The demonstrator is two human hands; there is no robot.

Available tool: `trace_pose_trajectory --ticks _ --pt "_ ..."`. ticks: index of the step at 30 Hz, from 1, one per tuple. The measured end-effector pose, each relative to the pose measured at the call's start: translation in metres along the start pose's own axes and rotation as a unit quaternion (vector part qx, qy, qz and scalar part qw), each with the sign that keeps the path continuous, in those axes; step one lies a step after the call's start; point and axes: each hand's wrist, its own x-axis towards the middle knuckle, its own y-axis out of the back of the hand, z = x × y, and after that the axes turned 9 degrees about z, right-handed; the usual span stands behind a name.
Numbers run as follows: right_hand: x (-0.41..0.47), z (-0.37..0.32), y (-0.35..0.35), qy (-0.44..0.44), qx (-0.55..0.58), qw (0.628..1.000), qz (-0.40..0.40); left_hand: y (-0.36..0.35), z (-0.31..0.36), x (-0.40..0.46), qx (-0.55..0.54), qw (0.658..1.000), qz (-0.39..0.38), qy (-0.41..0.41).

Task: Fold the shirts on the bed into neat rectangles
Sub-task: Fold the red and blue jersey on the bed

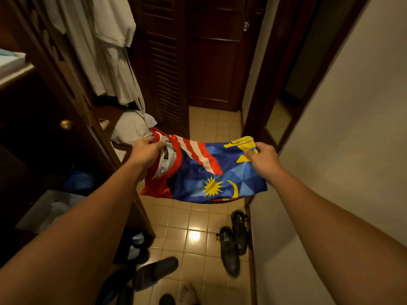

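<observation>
— What have you got there?

— A folded shirt (204, 172), held out flat in the air in front of me, above the floor. It's smooth, slick-looking cloth: blue in angular facets, red and white stripes, a yellow sunburst and crescent, and a red-edged round collar with a dark label inside.

— How are you holding it?

— My left hand (146, 153) has its fingers curled over the collar end, pinching the cloth. My right hand (263, 160) pinches the other end, thumb on top by the yellow patch.

— And where are you standing?

— In a narrow passage on glossy beige floor tiles (196, 225) that catch a spot of light. Dark wooden louvred doors (167, 69) stand ahead, a plain pale wall (343, 128) on my right. On my left, pale robes (103, 47) hang in an open wardrobe, with a soft white pillow (132, 126) below them. Black leather shoes (233, 243) lie by the wall, dark slippers (152, 271) nearer my bare foot (188, 293).
</observation>
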Motion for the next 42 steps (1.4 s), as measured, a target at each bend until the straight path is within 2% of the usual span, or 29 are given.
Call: trace_pose_trajectory --ticks 9,18,25,34,42 --pt "0.123 -0.052 -0.071 -0.004 0.02 0.999 -0.044 -0.013 0.044 0.131 -0.012 0.999 0.029 -0.022" --pt "0.297 -0.081 -0.158 0.046 0.025 0.994 -0.097 -0.06 0.066 0.284 -0.034 0.995 0.084 0.042" --pt "0.446 -0.12 -0.235 0.069 0.022 0.981 -0.179 -0.085 0.101 0.409 -0.064 0.982 0.147 0.1" --pt "0.557 -0.199 -0.361 0.12 0.04 0.95 -0.286 -0.047 0.105 0.528 -0.057 0.96 0.247 0.118" --pt "0.605 -0.274 -0.487 0.148 0.077 0.929 -0.331 0.021 0.105 0.621 -0.078 0.934 0.314 0.15"
